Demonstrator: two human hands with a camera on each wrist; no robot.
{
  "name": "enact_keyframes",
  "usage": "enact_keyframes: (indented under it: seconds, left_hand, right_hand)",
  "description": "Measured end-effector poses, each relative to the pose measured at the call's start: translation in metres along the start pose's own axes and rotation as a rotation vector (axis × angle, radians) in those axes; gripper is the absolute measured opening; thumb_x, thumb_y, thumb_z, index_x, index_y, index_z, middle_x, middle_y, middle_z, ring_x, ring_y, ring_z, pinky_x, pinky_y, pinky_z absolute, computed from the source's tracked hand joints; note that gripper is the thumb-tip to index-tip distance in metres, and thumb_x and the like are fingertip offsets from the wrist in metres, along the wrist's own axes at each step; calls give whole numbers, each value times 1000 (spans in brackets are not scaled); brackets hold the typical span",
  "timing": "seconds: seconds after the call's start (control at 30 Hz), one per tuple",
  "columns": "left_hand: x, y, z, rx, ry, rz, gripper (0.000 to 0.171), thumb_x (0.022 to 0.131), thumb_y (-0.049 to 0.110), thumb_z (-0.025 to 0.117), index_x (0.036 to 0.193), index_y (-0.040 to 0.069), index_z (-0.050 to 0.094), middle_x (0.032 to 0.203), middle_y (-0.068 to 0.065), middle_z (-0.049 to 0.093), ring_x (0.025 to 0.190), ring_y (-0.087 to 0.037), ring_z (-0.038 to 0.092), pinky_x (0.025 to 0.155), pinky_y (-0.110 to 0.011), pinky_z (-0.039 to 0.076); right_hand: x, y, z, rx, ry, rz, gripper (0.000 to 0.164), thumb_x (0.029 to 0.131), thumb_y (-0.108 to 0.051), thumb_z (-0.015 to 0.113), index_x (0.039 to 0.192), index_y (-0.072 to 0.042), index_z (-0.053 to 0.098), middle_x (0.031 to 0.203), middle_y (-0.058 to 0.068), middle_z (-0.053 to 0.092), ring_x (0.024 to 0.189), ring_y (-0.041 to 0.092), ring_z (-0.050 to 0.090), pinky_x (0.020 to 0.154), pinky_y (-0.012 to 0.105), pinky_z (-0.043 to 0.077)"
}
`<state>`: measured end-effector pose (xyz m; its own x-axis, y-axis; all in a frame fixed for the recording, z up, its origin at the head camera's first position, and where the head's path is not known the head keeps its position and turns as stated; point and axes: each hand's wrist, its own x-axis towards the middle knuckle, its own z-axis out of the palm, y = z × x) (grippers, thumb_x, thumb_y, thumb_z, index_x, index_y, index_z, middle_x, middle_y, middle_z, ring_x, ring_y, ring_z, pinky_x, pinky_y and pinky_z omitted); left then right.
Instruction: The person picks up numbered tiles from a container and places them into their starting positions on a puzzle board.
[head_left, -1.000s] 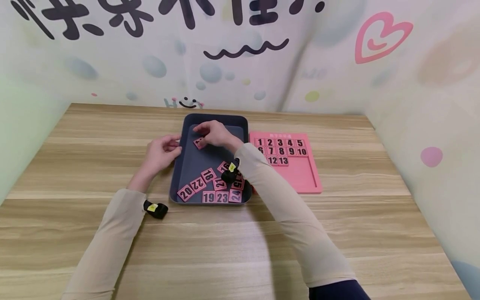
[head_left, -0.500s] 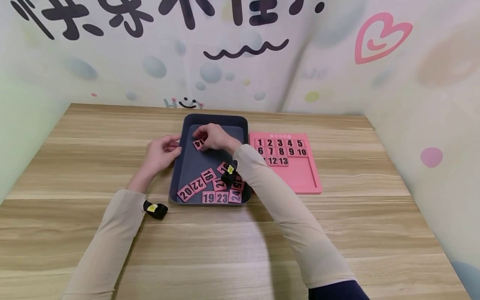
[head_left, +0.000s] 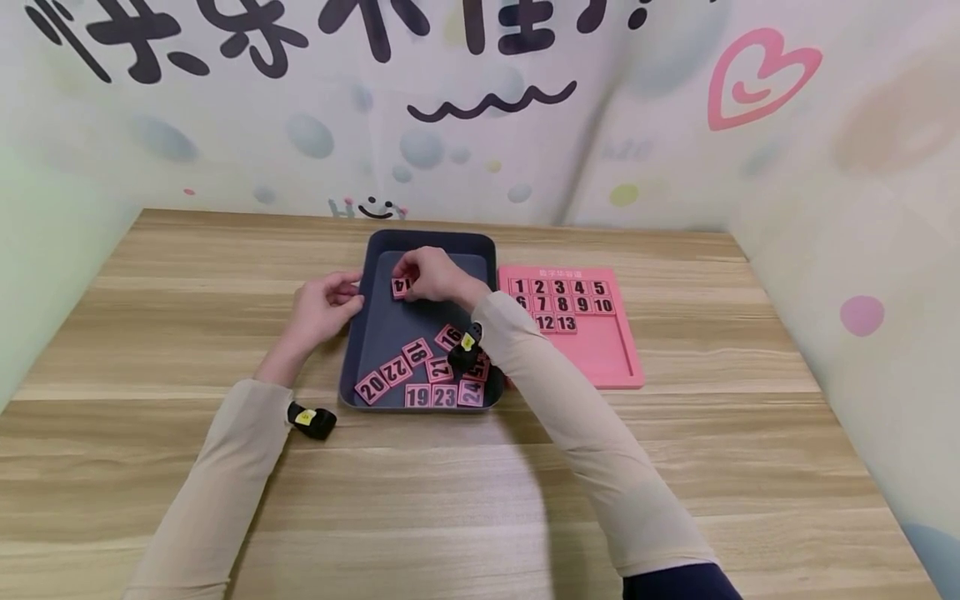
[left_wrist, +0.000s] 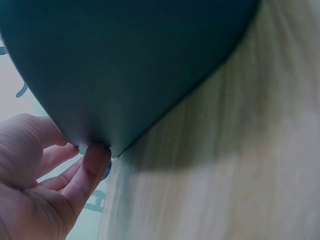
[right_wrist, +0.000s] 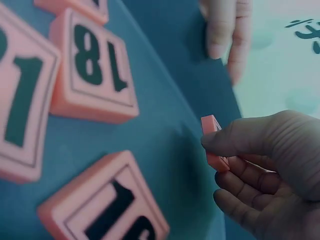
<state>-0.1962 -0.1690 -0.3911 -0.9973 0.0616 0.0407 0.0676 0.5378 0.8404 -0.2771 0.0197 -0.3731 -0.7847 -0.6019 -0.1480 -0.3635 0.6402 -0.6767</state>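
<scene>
My right hand (head_left: pixel 435 275) pinches a pink number tile, the 14 (head_left: pixel 401 287), between thumb and fingers over the upper part of the dark tray (head_left: pixel 382 325). In the right wrist view that tile (right_wrist: pixel 215 142) stands edge-on in the grip. On the left, my left hand (head_left: pixel 321 308) holds the tray's side at the rim; the left wrist view has its thumb (left_wrist: pixel 95 160) against the outer wall. Several tiles, among them 18 (head_left: pixel 416 352), 20 (head_left: pixel 371 387) and 23 (head_left: pixel 444 395), lie in the tray's near half. The right wrist partly covers tile 15 (head_left: pixel 477 367).
Right of the tray lies a pink puzzle board (head_left: pixel 600 358) with tiles 1 to 10 in two rows and 12 and 13 (head_left: pixel 567 323) below. The right sleeve (head_left: pixel 577 417) crosses over the board's left part. A printed wall (head_left: pixel 262 158) stands behind the wooden table (head_left: pixel 187 250).
The right hand has taken the 14 tile between its fingers and turned it, shifting slightly right. The left hand has stayed at the tray's side.
</scene>
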Motion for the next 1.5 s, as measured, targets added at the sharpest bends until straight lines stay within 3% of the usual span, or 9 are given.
enact_keyframes:
  seconds: [0.43, 0.73, 1.1, 1.5]
  left_hand:
    - [-2, -2, 2, -6, 9, 15, 38, 89, -1, 56, 126, -10, 52, 109, -30, 60, 94, -36, 59, 69, -7, 44]
    - [-3, -1, 2, -12, 17, 24, 37, 89, -3, 55, 125, -11, 52, 109, -31, 60, 94, -37, 60, 68, -6, 44]
    - [-1, 0, 3, 8, 16, 22, 37, 89, -2, 56, 125, -10, 52, 109, -30, 60, 94, -36, 59, 69, -7, 43]
    - [-1, 0, 3, 2, 17, 23, 38, 89, -3, 56, 125, -10, 52, 109, -31, 60, 95, -36, 60, 69, -7, 43]
  right_hand:
    - [-41, -5, -22, -11, 98, -56, 32, 81, -7, 71, 112, -7, 64, 102, 5, 60, 88, 17, 53, 78, 23, 48]
    - [-78, 8, -42, 21, 140, -105, 31, 80, -4, 70, 111, -3, 64, 104, 8, 60, 92, 20, 53, 83, 29, 49]
    - [-127, 46, -56, 6, 210, -98, 32, 78, 1, 70, 109, 1, 64, 101, 12, 62, 92, 24, 56, 83, 35, 51]
    - [-183, 97, -60, 32, 273, -2, 33, 74, 6, 72, 105, 7, 62, 97, 18, 62, 89, 30, 58, 82, 42, 52]
